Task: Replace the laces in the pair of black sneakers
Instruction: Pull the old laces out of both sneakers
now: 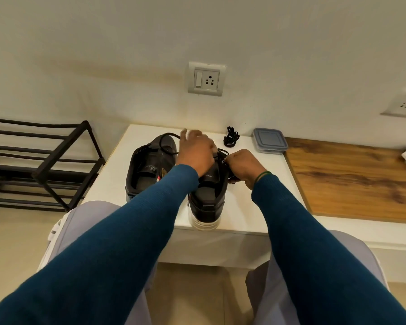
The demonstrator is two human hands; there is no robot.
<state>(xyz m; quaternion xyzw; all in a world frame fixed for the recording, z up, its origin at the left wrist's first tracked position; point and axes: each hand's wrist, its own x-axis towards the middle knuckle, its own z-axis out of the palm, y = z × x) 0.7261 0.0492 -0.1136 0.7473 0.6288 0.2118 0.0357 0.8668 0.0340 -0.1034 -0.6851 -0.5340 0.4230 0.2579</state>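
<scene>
A seated person in blue sleeves is working on a pair of black sneakers that are standing side by side on a white worktop (256, 207), toes pointing towards the wall. The right grip (242, 165) is curling its fingers tightly on the eyelet edge of the nearer sneaker (209, 200), whose white heel is overhanging the worktop's front edge. The left grip (195, 148) is reaching over that shoe's front, blurred; a loose black lace (167, 137) is arching from the other sneaker (148, 165) up to its fingertips, though whether they are pinching it cannot be told. A bundled black lace (231, 137) is lying by the wall, just beside a lidded container (270, 140). A black shoe rack (45, 160) is standing at left.
</scene>
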